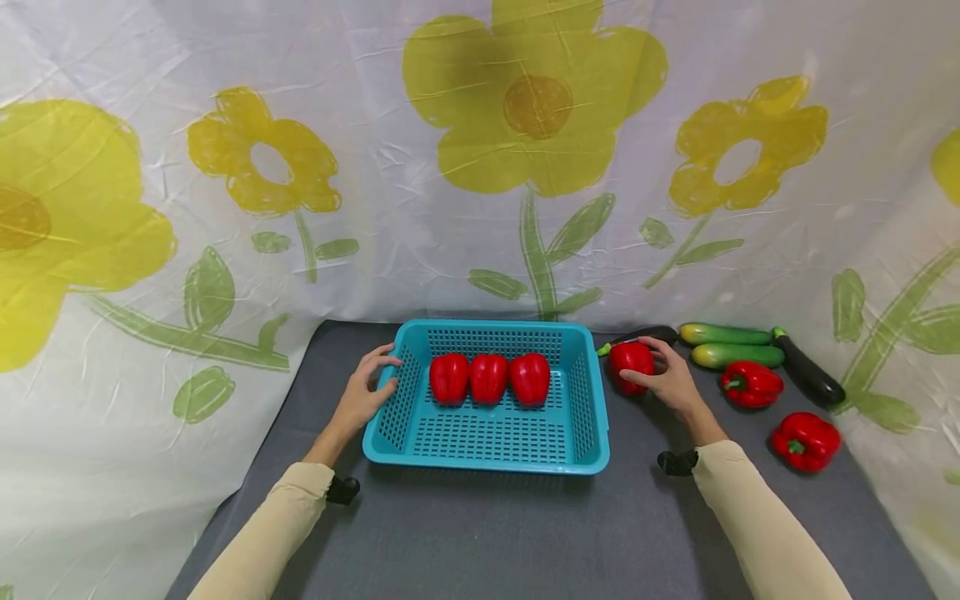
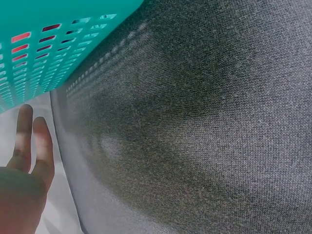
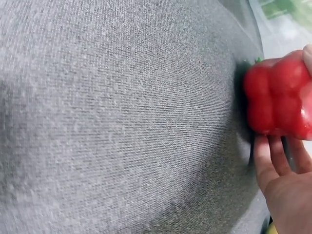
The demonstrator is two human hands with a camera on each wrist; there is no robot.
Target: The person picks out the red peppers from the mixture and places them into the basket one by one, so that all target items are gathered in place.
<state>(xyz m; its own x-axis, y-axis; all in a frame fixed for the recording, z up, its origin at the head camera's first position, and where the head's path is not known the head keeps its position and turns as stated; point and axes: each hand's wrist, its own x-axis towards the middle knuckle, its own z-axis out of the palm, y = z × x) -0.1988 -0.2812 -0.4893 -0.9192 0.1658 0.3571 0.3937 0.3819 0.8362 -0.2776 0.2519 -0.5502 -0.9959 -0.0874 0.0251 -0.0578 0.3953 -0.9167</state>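
I see a pale cloth behind everything, with five yellow flowers showing on it. Next in size is the grey table, and on it one turquoise basket with a perforated floor and walls.

Two hands are in my feed. The left hand is loosely spread, thumb apart from the bent fingers, at the basket's left rim; I cannot tell how firmly it touches. The right hand is partly closed, gripping one red pepper between thumb and fingers just right of the basket; whether that held pepper rests on the table I cannot tell.

I count two eggplants: a slanting eggplant at far right, and a half-hidden eggplant behind the right hand. Two green cucumbers lie between them.

The peppers are smallest, six in all: the gripped one, three basket peppers in a row, and two loose peppers to the right.
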